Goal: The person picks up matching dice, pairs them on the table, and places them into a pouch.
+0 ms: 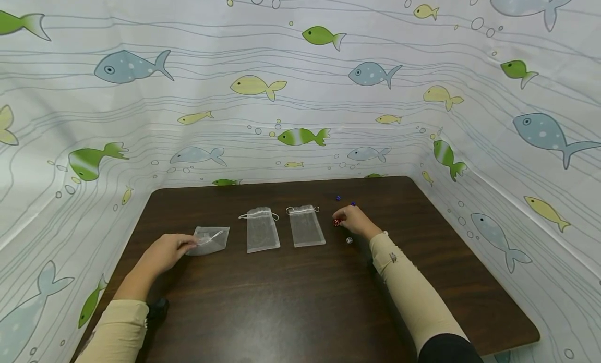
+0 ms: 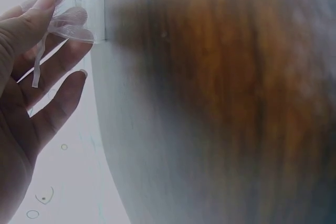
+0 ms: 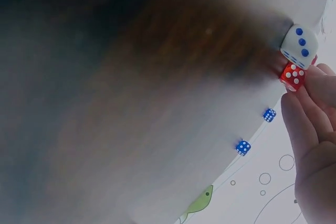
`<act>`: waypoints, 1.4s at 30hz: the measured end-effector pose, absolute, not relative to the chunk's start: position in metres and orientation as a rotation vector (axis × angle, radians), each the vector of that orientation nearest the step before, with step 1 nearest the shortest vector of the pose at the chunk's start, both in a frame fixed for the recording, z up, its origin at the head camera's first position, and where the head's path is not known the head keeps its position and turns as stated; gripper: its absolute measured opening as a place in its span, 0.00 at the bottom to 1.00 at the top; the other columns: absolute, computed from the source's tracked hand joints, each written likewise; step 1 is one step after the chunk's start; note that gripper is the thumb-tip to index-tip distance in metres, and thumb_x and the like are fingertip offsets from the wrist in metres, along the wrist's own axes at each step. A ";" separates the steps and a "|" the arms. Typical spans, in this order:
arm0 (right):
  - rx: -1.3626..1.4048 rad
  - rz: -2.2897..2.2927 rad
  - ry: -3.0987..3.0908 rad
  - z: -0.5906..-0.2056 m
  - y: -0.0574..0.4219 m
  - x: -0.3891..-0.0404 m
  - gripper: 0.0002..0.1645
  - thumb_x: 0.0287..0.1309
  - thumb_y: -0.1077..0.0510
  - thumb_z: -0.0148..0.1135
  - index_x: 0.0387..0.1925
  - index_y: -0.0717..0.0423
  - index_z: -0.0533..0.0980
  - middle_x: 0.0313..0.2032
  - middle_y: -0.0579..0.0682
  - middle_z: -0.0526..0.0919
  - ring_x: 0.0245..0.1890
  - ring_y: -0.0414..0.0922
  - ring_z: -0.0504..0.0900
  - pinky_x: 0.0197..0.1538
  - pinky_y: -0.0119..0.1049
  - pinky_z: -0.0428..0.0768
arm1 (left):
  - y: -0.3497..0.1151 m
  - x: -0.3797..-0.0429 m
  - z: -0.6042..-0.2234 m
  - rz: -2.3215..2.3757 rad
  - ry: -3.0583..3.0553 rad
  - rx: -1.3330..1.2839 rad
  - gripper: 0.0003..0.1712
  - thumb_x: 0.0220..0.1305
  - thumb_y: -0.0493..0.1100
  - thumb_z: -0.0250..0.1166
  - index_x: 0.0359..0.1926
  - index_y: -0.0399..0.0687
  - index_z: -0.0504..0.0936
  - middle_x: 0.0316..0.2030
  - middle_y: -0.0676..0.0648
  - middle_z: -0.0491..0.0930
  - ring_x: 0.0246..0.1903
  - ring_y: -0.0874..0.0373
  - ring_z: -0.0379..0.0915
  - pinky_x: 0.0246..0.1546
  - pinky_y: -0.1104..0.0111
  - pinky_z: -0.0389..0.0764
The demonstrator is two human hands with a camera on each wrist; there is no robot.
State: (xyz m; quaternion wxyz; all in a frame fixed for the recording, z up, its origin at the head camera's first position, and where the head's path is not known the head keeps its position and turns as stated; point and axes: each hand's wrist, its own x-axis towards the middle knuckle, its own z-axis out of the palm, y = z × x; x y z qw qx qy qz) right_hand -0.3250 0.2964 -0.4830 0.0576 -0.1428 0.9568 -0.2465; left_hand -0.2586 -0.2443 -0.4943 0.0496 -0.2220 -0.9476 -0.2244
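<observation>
Red die [image 1: 336,223], one: we found it at the fingertips of the right hand [image 1: 358,220], whose thumb and fingers were nearly together, gripping it; whether it had left the table, we could not tell.

Sheer pouch [image 1: 212,241], one: we saw it pinched between thumb and forefinger of the left hand [image 1: 164,252], the remaining fingers loosely apart.

White die [image 1: 349,240], blue-spotted: on our near side of the right fingers.

First blue die [image 1: 338,198] and second blue die [image 1: 353,204], white-spotted: beyond the right fingers.

Two drawstring pouches [image 1: 307,230]: flat, between the two hands' fingers.

Dark table [image 1: 281,300]: beneath both hands.

Fish-printed sheet [image 1: 197,92]: upright, well beyond all fingertips.
</observation>
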 end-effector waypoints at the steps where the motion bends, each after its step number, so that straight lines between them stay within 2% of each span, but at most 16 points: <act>1: -0.434 -0.745 2.900 -0.482 0.296 -0.325 0.18 0.64 0.73 0.63 0.54 0.64 0.82 0.53 0.60 0.84 0.56 0.55 0.82 0.57 0.47 0.81 | -0.244 -0.258 -0.494 -0.684 -2.888 -0.675 0.08 0.65 0.36 0.69 0.45 0.41 0.89 0.39 0.42 0.88 0.36 0.51 0.83 0.39 0.50 0.83; 6: -0.471 -0.752 2.910 -0.479 0.294 -0.324 0.19 0.63 0.72 0.64 0.55 0.64 0.81 0.54 0.60 0.84 0.57 0.56 0.81 0.58 0.49 0.80 | -0.245 -0.258 -0.494 -0.686 -2.886 -0.671 0.08 0.65 0.36 0.69 0.44 0.41 0.89 0.39 0.42 0.88 0.36 0.50 0.83 0.40 0.50 0.83; 15: -0.496 -0.785 2.881 -0.482 0.291 -0.325 0.22 0.63 0.71 0.66 0.59 0.62 0.80 0.57 0.60 0.82 0.58 0.57 0.81 0.57 0.48 0.81 | -0.246 -0.257 -0.494 -0.683 -2.884 -0.688 0.08 0.65 0.36 0.68 0.44 0.42 0.89 0.37 0.45 0.87 0.31 0.58 0.77 0.35 0.55 0.81; 29: -0.510 -0.799 2.863 -0.486 0.289 -0.325 0.17 0.63 0.71 0.65 0.53 0.61 0.83 0.47 0.55 0.87 0.49 0.51 0.85 0.51 0.45 0.83 | -0.245 -0.255 -0.492 -0.682 -2.877 -0.694 0.07 0.65 0.35 0.68 0.43 0.41 0.89 0.37 0.45 0.87 0.31 0.58 0.78 0.35 0.55 0.82; 34: -0.552 -0.754 2.898 -0.488 0.289 -0.327 0.16 0.64 0.71 0.65 0.51 0.60 0.84 0.47 0.55 0.87 0.49 0.52 0.85 0.51 0.45 0.83 | -0.244 -0.255 -0.491 -0.677 -2.891 -0.685 0.06 0.65 0.35 0.68 0.42 0.42 0.89 0.35 0.47 0.87 0.28 0.60 0.73 0.32 0.59 0.78; 42: -0.559 -0.745 2.906 -0.489 0.288 -0.328 0.15 0.64 0.71 0.64 0.50 0.60 0.85 0.47 0.55 0.87 0.50 0.52 0.85 0.51 0.45 0.83 | -0.245 -0.255 -0.491 -0.672 -2.868 -0.699 0.07 0.64 0.35 0.69 0.42 0.42 0.89 0.36 0.45 0.87 0.31 0.58 0.78 0.34 0.56 0.81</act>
